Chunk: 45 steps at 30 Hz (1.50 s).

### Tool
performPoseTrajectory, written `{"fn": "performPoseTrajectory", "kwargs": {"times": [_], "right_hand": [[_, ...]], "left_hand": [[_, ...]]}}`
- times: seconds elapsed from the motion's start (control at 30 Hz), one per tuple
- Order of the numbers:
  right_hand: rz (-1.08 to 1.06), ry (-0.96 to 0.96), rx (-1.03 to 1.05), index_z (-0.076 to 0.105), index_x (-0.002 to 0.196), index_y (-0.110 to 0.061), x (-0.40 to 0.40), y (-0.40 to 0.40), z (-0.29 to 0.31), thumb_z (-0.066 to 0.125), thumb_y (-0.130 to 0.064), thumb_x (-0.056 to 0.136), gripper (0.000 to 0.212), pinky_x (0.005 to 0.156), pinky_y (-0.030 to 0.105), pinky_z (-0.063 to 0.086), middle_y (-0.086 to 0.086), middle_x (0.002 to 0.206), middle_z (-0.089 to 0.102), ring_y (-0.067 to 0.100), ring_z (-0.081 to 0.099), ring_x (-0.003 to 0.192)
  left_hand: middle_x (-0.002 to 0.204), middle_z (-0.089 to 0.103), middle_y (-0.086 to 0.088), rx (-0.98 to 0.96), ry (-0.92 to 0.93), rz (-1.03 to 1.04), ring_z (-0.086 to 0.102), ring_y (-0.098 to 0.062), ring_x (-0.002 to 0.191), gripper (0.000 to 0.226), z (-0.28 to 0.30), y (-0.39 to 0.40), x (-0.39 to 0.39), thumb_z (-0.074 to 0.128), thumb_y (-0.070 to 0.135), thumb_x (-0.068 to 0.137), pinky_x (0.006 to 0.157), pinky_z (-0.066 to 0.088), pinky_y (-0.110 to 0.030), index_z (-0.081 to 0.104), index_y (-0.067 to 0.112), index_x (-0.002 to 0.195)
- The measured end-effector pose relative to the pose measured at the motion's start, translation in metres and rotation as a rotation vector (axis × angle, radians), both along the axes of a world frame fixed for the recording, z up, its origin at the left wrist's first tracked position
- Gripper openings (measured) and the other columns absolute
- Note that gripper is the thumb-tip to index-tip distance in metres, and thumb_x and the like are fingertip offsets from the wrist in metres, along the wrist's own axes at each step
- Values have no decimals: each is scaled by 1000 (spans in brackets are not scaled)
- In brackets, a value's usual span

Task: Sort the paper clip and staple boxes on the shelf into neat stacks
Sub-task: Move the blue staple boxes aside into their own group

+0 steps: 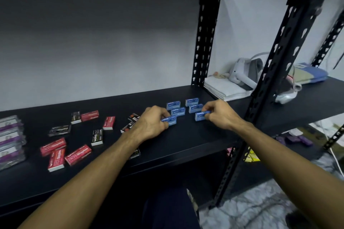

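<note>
Several blue staple boxes lie on the black shelf [186, 135] in two short rows. My left hand [150, 124] pinches the front blue box of the left row [170, 120]. My right hand [217, 115] pinches the front blue box of the right row [200, 116]. Behind them lie more blue boxes [178, 111], [195, 108], [173, 104], [192, 102]. Red staple boxes [78, 155] and black staple boxes [97, 137] are scattered to the left. Clear paper clip boxes with purple labels [11, 139] sit stacked at the far left.
A black upright post [275, 72] stands just right of my right hand, another [204, 42] at the back. Beyond them are folded white cloth [223, 87], a white headset [243, 72] and folded fabric [307, 75]. One black box [135, 153] sits near the shelf's front edge.
</note>
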State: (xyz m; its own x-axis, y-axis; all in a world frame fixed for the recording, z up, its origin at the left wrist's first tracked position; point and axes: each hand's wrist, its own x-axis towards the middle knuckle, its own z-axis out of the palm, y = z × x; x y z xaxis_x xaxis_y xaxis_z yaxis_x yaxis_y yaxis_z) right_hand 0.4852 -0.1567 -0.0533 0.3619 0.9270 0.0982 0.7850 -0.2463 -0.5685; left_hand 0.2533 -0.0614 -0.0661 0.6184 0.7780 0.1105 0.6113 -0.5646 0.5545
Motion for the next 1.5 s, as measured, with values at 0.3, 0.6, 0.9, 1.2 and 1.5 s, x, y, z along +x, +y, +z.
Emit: {"fn": "performPoseTrajectory", "kwargs": {"times": [0.3,0.6,0.9,1.2,1.5], "right_hand": [[-26,23,-22,73,88,-17,14,4,-13,67,-8,83,13,76,32,53,-1,85,71,14,65,81],[-8,14,-21,72,89,-21,17,7,-16,68,-10,85,12,67,26,51,-1,83,71,13,65,77],[-7,-2,-26,72,105,-22,19,8,-19,66,-9,85,24,78,24,52,-4,100,71,11,66,87],[-6,-235,131,63,127,-18,-10,13,-2,65,-16,84,43,97,39,48,4,130,52,21,52,118],[253,-272,206,67,118,-20,-100,48,4,62,-20,89,30,94,40,47,2,120,58,19,51,114]], "left_hand": [[103,69,1,9,5,-13,64,-14,91,22,-10,-6,38,68,12,86,81,52,-26,71,18,107],[102,70,0,14,18,-28,66,-15,90,22,-13,-5,43,67,13,87,83,56,-32,71,19,107],[122,65,-5,22,16,-38,63,-19,108,36,-11,-6,40,67,19,90,92,49,-26,64,18,126],[112,60,0,100,-36,3,55,-11,89,41,8,4,-12,64,36,92,87,49,-30,59,23,131],[92,66,6,76,21,153,60,-5,80,29,11,38,-102,68,29,91,69,42,-18,67,19,118]]}}
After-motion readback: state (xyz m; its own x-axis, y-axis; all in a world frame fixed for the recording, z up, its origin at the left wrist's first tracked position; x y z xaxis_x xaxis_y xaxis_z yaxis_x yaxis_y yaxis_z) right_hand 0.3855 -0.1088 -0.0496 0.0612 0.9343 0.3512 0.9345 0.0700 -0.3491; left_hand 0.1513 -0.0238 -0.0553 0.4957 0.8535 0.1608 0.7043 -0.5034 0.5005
